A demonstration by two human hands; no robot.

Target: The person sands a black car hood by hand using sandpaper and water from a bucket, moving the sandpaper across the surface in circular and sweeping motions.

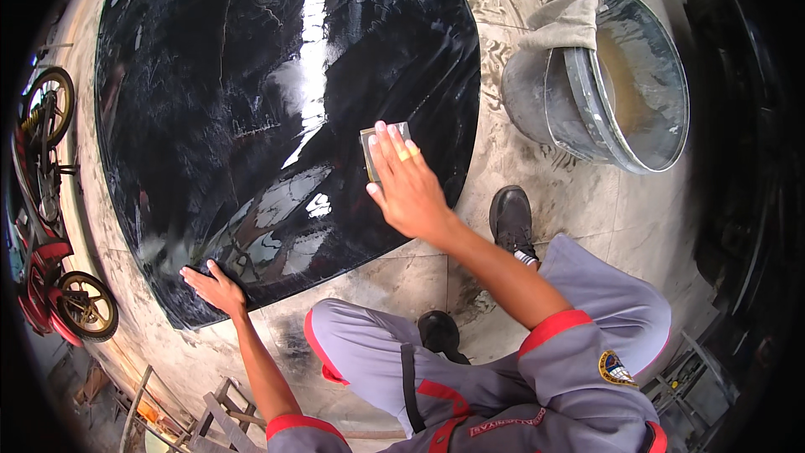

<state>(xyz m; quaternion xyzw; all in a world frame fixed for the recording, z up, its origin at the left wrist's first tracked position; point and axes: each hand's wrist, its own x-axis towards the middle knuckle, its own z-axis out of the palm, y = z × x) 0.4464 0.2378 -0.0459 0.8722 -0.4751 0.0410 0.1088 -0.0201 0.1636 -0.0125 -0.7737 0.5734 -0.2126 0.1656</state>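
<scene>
Right hand (409, 189) grips a block (369, 136) flat — likely for even pressure; open left hand (220, 289) perhaps steadies the black panel (243, 143).

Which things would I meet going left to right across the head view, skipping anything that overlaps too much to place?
Motorcycle, left hand, right hand, bucket.

Two hands (216, 289) (408, 193), one block (402, 129), one panel (251, 143), one bucket (532, 92)
</scene>
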